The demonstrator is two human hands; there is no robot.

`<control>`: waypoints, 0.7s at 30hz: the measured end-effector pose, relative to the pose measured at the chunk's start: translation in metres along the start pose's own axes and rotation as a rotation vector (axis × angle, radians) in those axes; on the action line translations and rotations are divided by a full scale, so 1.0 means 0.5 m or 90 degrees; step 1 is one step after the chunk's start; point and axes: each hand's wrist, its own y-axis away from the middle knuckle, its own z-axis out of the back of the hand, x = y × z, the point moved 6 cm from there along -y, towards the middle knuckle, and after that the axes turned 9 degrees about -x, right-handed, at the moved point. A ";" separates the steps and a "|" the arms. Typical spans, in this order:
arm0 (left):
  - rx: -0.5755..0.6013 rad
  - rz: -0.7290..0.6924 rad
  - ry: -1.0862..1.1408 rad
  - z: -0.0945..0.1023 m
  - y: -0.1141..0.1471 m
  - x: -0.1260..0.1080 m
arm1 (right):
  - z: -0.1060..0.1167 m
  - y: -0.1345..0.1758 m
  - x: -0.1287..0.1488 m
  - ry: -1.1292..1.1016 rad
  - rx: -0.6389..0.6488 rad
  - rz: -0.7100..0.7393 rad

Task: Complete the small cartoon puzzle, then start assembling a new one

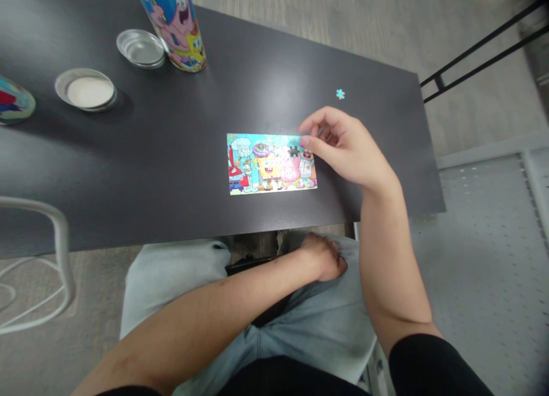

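Note:
A nearly filled jigsaw puzzle [268,173] with bright cartoon figures lies flat on the dark table. One dark gap [294,151] shows in its upper right part. My right hand [338,141] is over the puzzle's upper right corner, thumb and index fingertips a little apart and nothing visible between them. Whether the fingertips touch the puzzle I cannot tell. Beyond that hand, a single light-blue puzzle piece [340,94] rests on the table. My left hand [323,258] lies on my thigh below the table edge, its fingers curled in and no object showing.
On the dark table [171,184], a tall cartoon-printed canister [182,35] stands at the back left. Two round metal lids [141,47] lie near it, the nearer one pale inside. Another printed canister [15,103] is at the left edge. A white tube frame [62,241] stands lower left.

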 end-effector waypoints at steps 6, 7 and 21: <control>0.002 -0.018 -0.014 0.004 0.000 0.001 | 0.110 -0.043 -0.186 0.103 -0.321 -0.041; 0.002 -0.021 -0.015 0.005 -0.001 0.001 | 0.121 -0.049 -0.207 0.129 -0.335 -0.058; -0.012 -0.020 -0.019 0.001 -0.003 0.003 | 0.124 -0.081 -0.176 0.236 -0.321 -0.078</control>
